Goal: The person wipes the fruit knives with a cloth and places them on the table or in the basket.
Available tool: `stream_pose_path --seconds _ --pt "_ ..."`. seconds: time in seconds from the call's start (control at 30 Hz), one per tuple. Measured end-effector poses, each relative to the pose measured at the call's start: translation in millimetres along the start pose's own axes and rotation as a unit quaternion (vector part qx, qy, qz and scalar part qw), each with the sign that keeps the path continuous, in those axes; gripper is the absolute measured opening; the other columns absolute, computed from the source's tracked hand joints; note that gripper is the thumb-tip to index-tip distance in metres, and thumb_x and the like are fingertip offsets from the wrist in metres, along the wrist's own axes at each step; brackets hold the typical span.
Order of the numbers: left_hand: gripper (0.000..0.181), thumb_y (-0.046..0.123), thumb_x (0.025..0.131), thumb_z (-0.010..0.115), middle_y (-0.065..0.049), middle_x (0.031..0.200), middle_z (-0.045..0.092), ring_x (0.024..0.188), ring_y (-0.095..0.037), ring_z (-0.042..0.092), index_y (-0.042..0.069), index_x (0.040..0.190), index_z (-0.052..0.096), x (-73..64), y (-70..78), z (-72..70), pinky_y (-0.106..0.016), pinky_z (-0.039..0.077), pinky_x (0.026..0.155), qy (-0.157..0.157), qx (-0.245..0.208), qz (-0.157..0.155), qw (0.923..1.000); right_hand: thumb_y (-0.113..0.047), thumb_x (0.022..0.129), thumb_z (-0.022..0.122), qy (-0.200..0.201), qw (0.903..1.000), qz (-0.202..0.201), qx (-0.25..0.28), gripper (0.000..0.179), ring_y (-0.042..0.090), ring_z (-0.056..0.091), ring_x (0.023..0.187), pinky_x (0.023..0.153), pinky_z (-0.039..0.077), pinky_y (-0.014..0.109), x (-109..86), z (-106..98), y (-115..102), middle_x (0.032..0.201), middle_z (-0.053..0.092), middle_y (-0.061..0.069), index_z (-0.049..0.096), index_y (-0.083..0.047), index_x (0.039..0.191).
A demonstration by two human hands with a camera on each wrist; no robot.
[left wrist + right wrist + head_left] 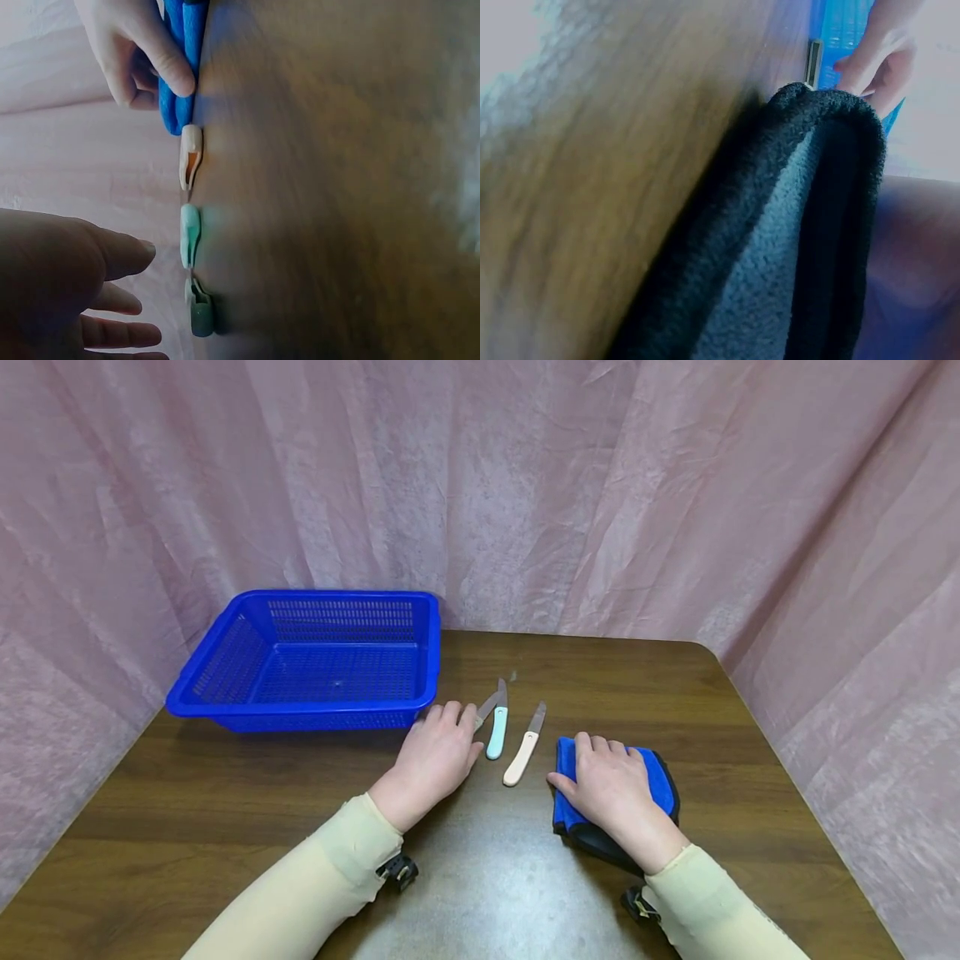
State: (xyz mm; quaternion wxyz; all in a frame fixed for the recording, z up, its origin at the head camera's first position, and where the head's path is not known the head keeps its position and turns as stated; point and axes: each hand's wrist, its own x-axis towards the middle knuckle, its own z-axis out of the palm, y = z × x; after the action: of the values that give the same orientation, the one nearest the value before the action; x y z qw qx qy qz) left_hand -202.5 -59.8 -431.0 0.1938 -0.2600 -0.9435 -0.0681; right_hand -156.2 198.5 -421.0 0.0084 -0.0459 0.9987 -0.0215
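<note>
My left hand [438, 749] hovers over a third small knife [487, 707], covering most of its handle. In the left wrist view that knife's green handle [201, 315] lies on the table, apart from my loosely spread fingers. Beside it are a knife with a light turquoise handle [497, 732] and one with a cream handle [521, 760], blades pointing away from me. The blades of the two leftmost knives overlap. My right hand [611, 781] rests on a folded blue cloth [662, 783] with black edging, its thumb at the left side.
A blue plastic basket [303, 708] with mesh sides stands at the back left, its right corner close to my left fingers. The brown wooden table [600, 677] ends at a pink curtain [525, 502] behind and at the right.
</note>
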Motion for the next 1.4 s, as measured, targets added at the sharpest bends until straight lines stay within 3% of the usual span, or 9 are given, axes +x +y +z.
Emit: stream_pose_path --seconds 0.53,0.87,1.1,1.4 --pt "0.044 0.03 0.097 0.088 -0.018 0.103 0.068 0.09 -0.036 0.068 -0.003 0.121 0.071 6.4 -4.2 6.2 -0.046 0.061 0.071 -0.029 0.004 -0.012 0.9995 -0.038 0.101 0.077 -0.004 0.9998 -0.013 -0.013 0.052 0.048 0.065 0.115 0.099 0.053 0.065 1.6 -0.3 1.7 0.125 0.067 0.027 0.061 0.001 0.132" --pt "0.038 0.034 0.099 0.085 -0.018 0.095 0.068 0.087 -0.037 0.069 -0.001 0.105 0.073 15.5 -6.3 7.3 -0.048 0.061 0.072 -0.083 0.013 -0.025 0.9962 -0.034 0.103 0.075 -0.013 0.9994 -0.025 -0.021 0.054 0.048 0.062 0.121 0.102 0.051 0.066 2.3 -0.3 5.4 0.127 0.065 0.025 0.061 0.001 0.141" --pt "0.034 0.031 0.098 0.087 -0.018 0.094 0.068 0.088 -0.037 0.068 -0.001 0.098 0.074 21.1 -6.2 8.1 -0.049 0.061 0.074 -0.089 0.013 -0.028 0.9955 -0.034 0.102 0.074 -0.01 0.9995 -0.027 -0.01 0.054 0.048 0.06 0.121 0.103 0.05 0.066 3.1 0.6 9.2 0.128 0.063 0.026 0.06 0.001 0.14" --pt "0.031 0.027 0.097 0.087 -0.017 0.094 0.071 0.087 -0.036 0.07 -0.001 0.1 0.073 27.5 -5.1 12.8 -0.048 0.06 0.075 -0.114 0.008 -0.055 0.9919 -0.032 0.101 0.076 0.001 0.9994 -0.034 -0.007 0.049 0.047 0.06 0.114 0.098 0.051 0.065 3.9 0.6 9.4 0.12 0.063 0.026 0.061 0.001 0.135"
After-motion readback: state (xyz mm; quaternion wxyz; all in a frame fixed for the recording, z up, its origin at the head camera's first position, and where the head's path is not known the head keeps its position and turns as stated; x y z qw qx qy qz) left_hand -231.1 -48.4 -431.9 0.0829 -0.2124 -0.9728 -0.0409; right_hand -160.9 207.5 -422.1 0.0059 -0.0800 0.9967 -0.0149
